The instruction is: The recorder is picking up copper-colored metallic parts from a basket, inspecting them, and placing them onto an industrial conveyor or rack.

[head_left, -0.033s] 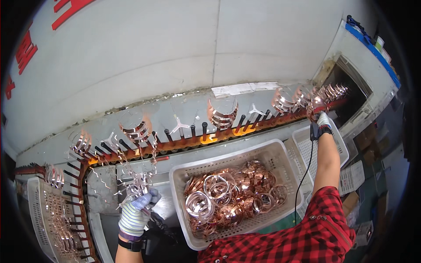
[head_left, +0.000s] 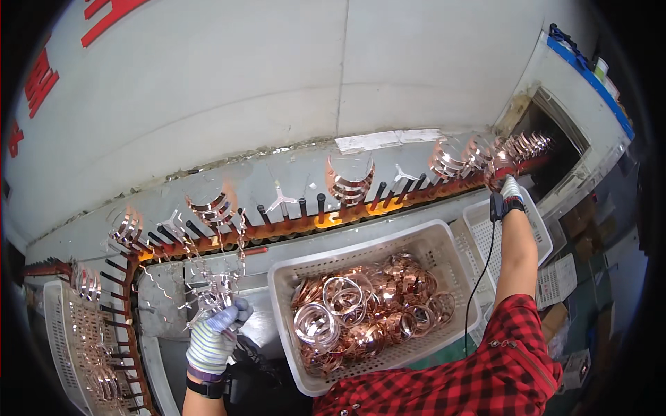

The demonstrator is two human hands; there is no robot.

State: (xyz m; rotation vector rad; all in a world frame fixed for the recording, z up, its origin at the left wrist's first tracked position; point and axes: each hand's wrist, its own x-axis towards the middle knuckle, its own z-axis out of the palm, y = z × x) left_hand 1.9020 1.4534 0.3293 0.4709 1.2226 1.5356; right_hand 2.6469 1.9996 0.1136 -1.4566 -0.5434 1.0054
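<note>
In a striped glove, my left hand [head_left: 220, 328] is closed around a bunch of thin, bent silvery metal pieces [head_left: 211, 297], which fan out above the fingers. My right hand [head_left: 512, 190], also gloved, reaches to the far right end of a conveyor line [head_left: 326, 220]. Its fingers are closed against shiny copper-coloured bands [head_left: 501, 168] at the line; what exactly they grip is partly hidden. Between my arms stands a pale plastic basket [head_left: 281, 267] heaped with copper-coloured rings [head_left: 374, 305] and a few silvery ones.
Black upright pegs [head_left: 321, 201] line the conveyor, some bearing curved copper bands [head_left: 350, 182]. An opening [head_left: 555, 135] lies at the right end. A second basket [head_left: 531, 208] sits under my right forearm, near a hanging black cable [head_left: 479, 284]. Another basket [head_left: 59, 333] stands far left.
The pegs and hanging copper bands on the conveyor have shifted very slightly to the left. Both my hands stay almost where they were.
</note>
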